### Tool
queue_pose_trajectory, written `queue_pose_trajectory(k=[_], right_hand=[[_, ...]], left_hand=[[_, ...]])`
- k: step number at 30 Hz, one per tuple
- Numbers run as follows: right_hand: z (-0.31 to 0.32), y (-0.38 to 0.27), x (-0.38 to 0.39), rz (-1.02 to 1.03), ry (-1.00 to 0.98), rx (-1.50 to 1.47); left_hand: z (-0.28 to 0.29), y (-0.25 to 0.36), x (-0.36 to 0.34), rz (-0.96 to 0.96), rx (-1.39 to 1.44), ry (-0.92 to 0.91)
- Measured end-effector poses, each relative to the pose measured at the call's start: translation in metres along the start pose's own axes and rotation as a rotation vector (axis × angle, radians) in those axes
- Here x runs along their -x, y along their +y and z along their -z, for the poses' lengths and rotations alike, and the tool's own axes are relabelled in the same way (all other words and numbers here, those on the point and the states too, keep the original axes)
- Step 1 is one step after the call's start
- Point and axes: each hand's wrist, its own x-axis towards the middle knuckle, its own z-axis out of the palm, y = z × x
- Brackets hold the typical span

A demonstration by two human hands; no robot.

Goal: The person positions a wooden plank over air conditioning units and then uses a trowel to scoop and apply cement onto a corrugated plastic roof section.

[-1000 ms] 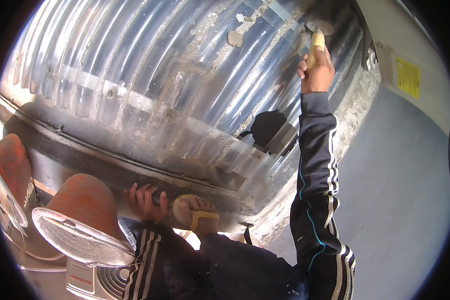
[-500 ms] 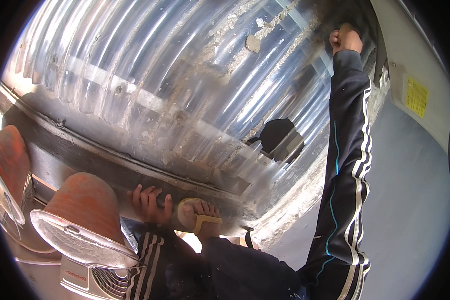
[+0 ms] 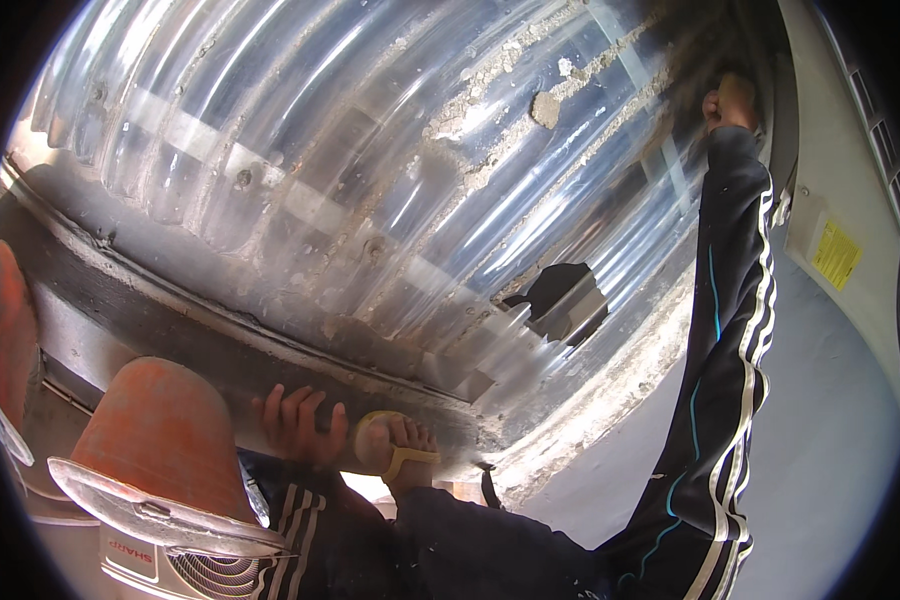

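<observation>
A ribbed clear roofing sheet (image 3: 320,215) spans the view, streaked with dirt. At its far right edge is my right hand (image 3: 732,102), closed in a fist with its knuckles near the sheet; what it grips, if anything, cannot be made out. My left hand (image 3: 303,422) rests on the dark ledge (image 3: 195,325) along the sheet's near edge, fingers apart and slightly bent. Beside it is my foot (image 3: 398,448) in a yellow-strapped sandal. A dark, jagged hole (image 3: 562,300) breaks the sheet's near right part, and a dry lump (image 3: 545,110) lies on its ribs farther up.
A rusty red bucket-shaped thing with a pale rim (image 3: 155,430) stands at lower left, with another (image 3: 5,330) beyond. Below is an air-conditioner unit (image 3: 195,575) with a round grille. A pale casing with a yellow label (image 3: 836,255) and a grey wall (image 3: 810,400) are at right.
The view has shifted, so the sheet and my right arm appear farther right and lower. My right fist keeps nearly the same spot by the sheet, and my left hand stays on the ledge.
</observation>
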Motion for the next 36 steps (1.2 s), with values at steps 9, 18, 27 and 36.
queue_pose_trajectory(k=[9, 18, 27, 36], right_hand=[[0.004, -0.015, -0.018, -0.017, 0.08, 0.273], [0.007, -0.012, -0.045, 0.232, 0.068, 0.802], [0.029, -0.002, -0.016, 0.629, 0.15, 1.414], [0.025, -0.005, -0.017, 0.602, 0.116, 1.646]], left_hand=[[0.001, -0.003, -0.001, -0.002, -0.013, -0.005], [0.0, -0.003, 0.001, -0.011, 0.0, 0.003], [0.005, -0.001, 0.001, 0.013, -0.017, -0.014], [0.001, 0.001, 0.002, 0.033, -0.019, -0.034]])
